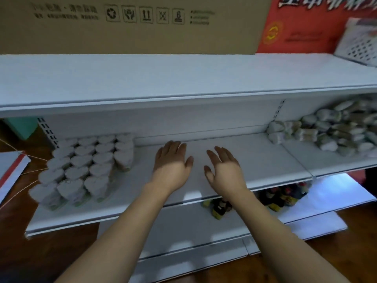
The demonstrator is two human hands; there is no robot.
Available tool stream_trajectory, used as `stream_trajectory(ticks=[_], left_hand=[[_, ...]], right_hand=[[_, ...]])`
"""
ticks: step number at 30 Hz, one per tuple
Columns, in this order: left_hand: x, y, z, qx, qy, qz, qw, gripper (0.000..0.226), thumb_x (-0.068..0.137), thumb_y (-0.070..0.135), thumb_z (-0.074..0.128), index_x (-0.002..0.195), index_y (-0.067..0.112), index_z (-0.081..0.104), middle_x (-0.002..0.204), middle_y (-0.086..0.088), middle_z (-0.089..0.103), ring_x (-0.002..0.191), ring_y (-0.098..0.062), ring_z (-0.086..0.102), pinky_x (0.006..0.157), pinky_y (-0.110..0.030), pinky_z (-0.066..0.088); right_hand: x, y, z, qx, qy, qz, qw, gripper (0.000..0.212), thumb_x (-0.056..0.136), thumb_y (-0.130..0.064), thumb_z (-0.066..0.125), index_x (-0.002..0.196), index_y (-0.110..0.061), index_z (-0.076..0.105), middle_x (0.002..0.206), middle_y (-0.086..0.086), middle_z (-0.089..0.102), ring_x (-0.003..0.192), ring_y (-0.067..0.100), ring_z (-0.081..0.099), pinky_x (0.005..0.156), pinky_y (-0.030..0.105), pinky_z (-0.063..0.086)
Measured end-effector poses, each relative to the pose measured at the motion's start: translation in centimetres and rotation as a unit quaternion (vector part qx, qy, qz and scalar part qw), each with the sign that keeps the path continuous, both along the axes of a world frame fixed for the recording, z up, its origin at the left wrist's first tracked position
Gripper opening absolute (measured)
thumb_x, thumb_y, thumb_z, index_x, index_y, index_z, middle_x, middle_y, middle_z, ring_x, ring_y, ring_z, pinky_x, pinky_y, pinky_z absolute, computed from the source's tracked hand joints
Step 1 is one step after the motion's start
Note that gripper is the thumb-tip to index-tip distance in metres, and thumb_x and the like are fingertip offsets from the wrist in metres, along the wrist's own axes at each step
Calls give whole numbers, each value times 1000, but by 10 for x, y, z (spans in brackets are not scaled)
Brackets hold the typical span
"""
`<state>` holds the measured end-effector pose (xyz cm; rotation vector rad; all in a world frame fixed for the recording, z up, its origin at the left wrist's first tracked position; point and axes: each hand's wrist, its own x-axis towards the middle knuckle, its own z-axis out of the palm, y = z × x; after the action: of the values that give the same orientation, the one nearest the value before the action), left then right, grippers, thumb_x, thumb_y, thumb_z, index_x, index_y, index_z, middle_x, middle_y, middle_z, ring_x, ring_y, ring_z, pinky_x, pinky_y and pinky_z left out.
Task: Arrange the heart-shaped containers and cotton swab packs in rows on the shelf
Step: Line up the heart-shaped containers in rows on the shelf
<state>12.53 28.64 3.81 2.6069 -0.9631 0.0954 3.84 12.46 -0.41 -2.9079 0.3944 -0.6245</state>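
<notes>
While both the left hand (170, 160) and right hand (225, 167) hover empty with fingers spread over the shelf (255, 158), heart-shaped containers (85, 166) stand rowed at nine o'clock, so the loose pile (334, 129) at two o'clock likely comes next.

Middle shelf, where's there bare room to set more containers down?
The bare stretch of the middle shelf runs between the rows of heart-shaped containers at left and the loose pile of packs at right. The left hand and right hand hover open over it. Both ends are crowded.
</notes>
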Motion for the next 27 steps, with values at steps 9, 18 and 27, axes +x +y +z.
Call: stream_trajectory(ticks=[9, 18, 27], left_hand=[[-108, -190, 3, -9, -8, -63, 998, 56, 101, 38, 45, 148, 10, 40, 153, -12, 41, 142, -31, 32, 118, -44, 25], [-110, -318, -14, 29, 24, -95, 995, 57, 103, 42, 38, 153, 13, 33, 157, -7, 35, 144, -26, 30, 118, -38, 24], [-67, -392, -44, 84, 109, -85, 987, 56, 106, 40, 35, 154, 14, 28, 156, -8, 38, 141, -26, 36, 115, -36, 30]], right_hand=[[-128, -185, 14, 7, 4, -84, 996, 51, 87, -32, 58, 130, -5, 61, 134, 24, 57, 127, 43, 50, 97, 54, 49], [-125, -306, -3, 23, 63, -117, 991, 58, 85, -27, 67, 136, -2, 55, 138, 26, 53, 129, 44, 47, 103, 52, 46], [-49, -390, -35, 10, 171, -56, 984, 71, 103, -30, 42, 159, -14, 1, 166, 10, -7, 153, 31, -2, 122, 43, 15]])
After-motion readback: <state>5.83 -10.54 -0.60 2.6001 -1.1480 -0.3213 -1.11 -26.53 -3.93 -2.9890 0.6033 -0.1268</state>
